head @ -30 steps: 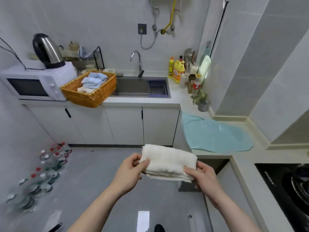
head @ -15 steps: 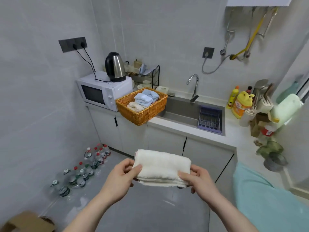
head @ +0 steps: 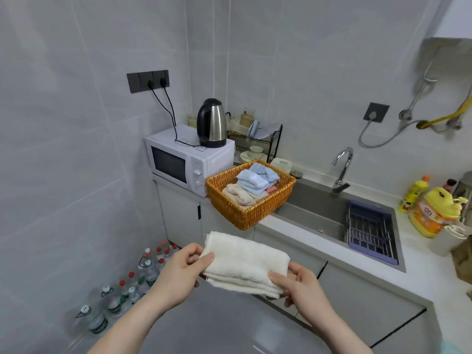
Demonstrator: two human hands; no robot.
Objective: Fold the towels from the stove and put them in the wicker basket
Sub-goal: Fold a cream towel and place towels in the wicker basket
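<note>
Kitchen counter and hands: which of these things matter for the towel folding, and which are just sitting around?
Part of the job:
- folded cream towel, held by left hand and right hand
- wicker basket with folded towels inside

Just lying about:
- microwave
- kettle
- dish rack
- sink
- detergent bottle
- water bottles

A single head-worn wide-angle camera looks forward and down into a kitchen corner, close over the left hand [head: 178, 274] and right hand [head: 301, 284] at the lower frame. The wicker basket [head: 245, 215] and sink [head: 316, 213] sit farther ahead on the counter; walls bend with lens distortion.
</note>
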